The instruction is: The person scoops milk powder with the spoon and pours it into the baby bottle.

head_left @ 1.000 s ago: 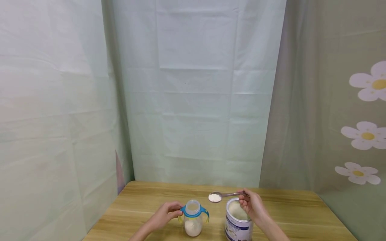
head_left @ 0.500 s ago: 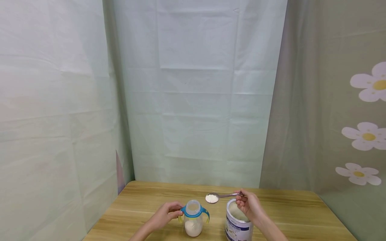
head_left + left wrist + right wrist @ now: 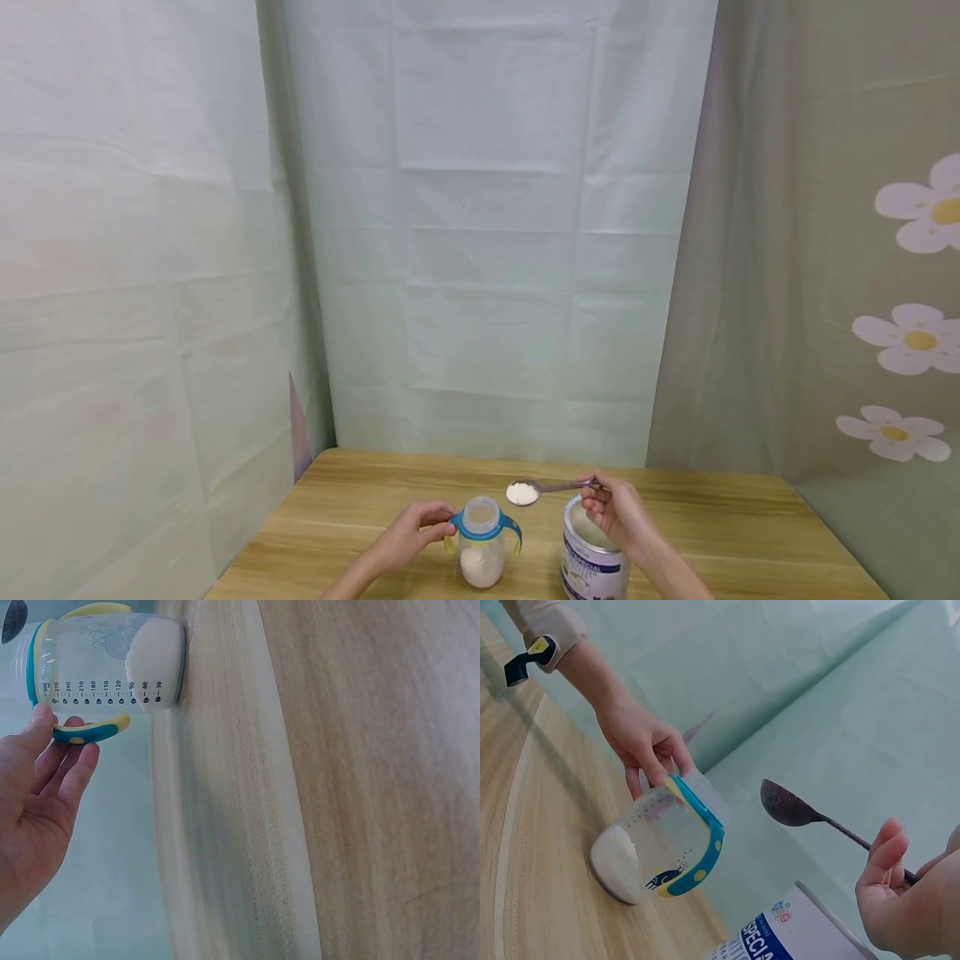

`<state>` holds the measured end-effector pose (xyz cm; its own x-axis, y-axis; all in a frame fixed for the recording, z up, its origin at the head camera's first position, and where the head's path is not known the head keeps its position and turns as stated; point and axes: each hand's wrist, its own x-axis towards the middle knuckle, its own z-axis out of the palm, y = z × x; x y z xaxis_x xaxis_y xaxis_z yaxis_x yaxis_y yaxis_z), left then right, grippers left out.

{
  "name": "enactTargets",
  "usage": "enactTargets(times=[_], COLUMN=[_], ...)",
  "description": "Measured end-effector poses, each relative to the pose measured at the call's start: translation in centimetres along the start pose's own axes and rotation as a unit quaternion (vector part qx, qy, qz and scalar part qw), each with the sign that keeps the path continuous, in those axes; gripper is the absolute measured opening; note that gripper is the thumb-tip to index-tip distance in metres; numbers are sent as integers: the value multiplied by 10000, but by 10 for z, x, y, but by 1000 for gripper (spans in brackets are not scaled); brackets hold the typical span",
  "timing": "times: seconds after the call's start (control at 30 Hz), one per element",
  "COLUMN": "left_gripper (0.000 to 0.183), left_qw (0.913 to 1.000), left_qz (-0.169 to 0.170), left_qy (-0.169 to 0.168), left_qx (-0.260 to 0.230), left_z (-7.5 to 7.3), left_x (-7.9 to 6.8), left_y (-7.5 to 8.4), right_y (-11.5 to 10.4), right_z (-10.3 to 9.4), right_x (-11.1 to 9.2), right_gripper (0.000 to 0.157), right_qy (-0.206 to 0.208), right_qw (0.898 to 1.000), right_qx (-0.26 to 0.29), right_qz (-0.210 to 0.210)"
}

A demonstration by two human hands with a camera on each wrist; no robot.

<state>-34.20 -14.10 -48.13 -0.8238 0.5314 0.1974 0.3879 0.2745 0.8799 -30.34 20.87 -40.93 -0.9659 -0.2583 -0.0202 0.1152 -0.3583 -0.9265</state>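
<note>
A clear baby bottle [image 3: 482, 550] with a blue-and-yellow two-handled collar stands upright on the table, uncapped, with white powder in its lower part. My left hand [image 3: 411, 533] pinches its left handle [image 3: 90, 732] between thumb and fingers. In my right hand [image 3: 621, 515] is the handle of a metal spoon [image 3: 523, 492], its bowl heaped with white powder. The bowl hovers to the upper right of the bottle's mouth. Below my right hand stands an opened milk powder tin [image 3: 592, 554] with powder inside, its rim partly hidden by the hand.
The wooden table [image 3: 360, 483] reaches back to a pale curtain [image 3: 487, 333]. Side curtains hang left and right, the right one printed with white flowers [image 3: 900, 337]. The tin stands a short way right of the bottle.
My right hand has moved a little left with the loaded spoon, bringing its bowl from above the gap beside the tin closer to the bottle's mouth. My left hand and the bottle stay put.
</note>
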Motion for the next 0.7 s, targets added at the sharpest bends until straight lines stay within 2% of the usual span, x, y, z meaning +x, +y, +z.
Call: enactTargets(times=[0.3,0.5,0.7], left_gripper=[21,21,20], left_qw=[9998,9998,9999], left_qz=[138,113,77], left_qy=[12,32,61], left_qx=[119,148,97], left_z=[1,1,0], left_x=[0,0,1], left_y=[0,0,-1], right_y=[3,5,4], right_z=[5,9,14], right_x=[2,4,5], right_gripper=[44,44,43], right_qy=[-23,-33,-306], right_qw=[10000,9999,9992], right_qx=[16,-141,-257], right_qz=[34,46,2])
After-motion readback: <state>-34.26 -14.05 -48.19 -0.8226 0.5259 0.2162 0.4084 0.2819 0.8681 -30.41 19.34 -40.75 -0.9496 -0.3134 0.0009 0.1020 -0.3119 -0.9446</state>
